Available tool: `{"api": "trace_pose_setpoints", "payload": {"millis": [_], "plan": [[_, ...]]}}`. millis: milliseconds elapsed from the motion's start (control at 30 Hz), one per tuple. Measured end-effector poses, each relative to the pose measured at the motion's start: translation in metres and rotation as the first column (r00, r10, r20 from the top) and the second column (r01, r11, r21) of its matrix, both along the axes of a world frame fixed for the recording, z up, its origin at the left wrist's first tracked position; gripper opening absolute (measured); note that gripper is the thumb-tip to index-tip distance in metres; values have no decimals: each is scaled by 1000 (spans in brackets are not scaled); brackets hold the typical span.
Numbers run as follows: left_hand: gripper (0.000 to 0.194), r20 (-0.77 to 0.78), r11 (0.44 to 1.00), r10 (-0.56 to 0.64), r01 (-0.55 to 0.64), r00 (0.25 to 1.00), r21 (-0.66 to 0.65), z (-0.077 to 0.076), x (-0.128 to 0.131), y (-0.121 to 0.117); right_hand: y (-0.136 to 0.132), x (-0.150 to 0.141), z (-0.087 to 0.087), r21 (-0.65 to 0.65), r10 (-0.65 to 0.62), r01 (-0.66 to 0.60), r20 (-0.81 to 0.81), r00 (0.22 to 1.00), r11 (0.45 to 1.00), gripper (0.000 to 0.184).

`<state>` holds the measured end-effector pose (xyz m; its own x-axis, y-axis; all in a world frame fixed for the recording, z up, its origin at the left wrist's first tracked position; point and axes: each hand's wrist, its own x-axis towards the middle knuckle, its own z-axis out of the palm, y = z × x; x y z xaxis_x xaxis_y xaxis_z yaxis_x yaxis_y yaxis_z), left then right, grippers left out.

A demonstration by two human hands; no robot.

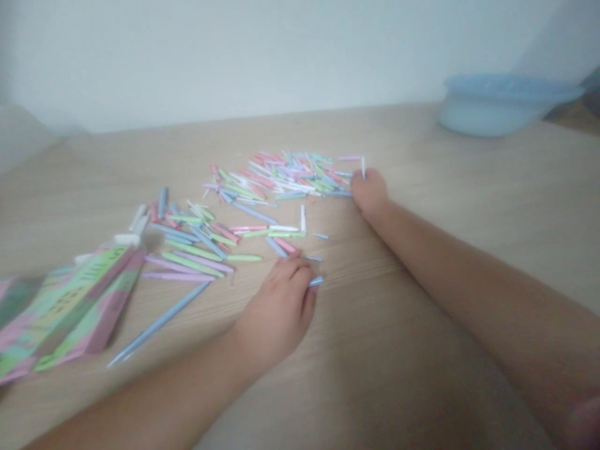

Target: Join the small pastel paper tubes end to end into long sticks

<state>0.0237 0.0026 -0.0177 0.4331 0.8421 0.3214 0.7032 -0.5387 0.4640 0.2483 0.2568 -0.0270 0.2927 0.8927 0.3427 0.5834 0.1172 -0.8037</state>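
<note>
The left hand (281,303) pinches a blue piece (316,282); a light fingertip hold suits it. Toward the desk's (422,262) back edge, the right hand (370,190), grip too blurred to tell, should avoid scattering the coloured pile (300,174).

The left hand (279,306) hides all of the blue piece (315,282) except one short end. The fingertips of the right hand (370,194) are not visible, and it cannot be told whether they hold the white piece (363,167). Both forearms are cut by the picture's edges. The printed packaging (100,294) is also cut at left, its lettering too blurred for reading. In the far pile (290,175), overlapping pieces blur together.
</note>
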Motion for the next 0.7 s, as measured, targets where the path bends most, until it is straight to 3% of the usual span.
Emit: {"api": "trace_pose_setpoints", "payload": {"millis": [233,300,400,500,567,700], "plan": [[16,15,999,-12,13,1000,-36,2,-1,0,-22,-27,12,-67,136,-156,-233,963,985,21],[17,42,999,-17,19,999,-46,2,-2,-1,-44,-25,18,-89,185,-227,-338,923,970,22],[22,91,999,-15,19,996,-41,4,-3,-1,-100,-16,23,-113,293,-382,-461,838,917,25],[21,97,999,-5,9,995,-39,8,-3,-1,-167,1,24,-173,387,-555,-552,739,813,29],[19,81,999,2,2,997,-55,10,-2,-1,-205,13,23,-191,444,-733,-687,575,653,29],[20,25,997,-19,21,999,-76,14,-3,-2,-236,26,27,-191,563,-874,-699,440,447,24]]}}
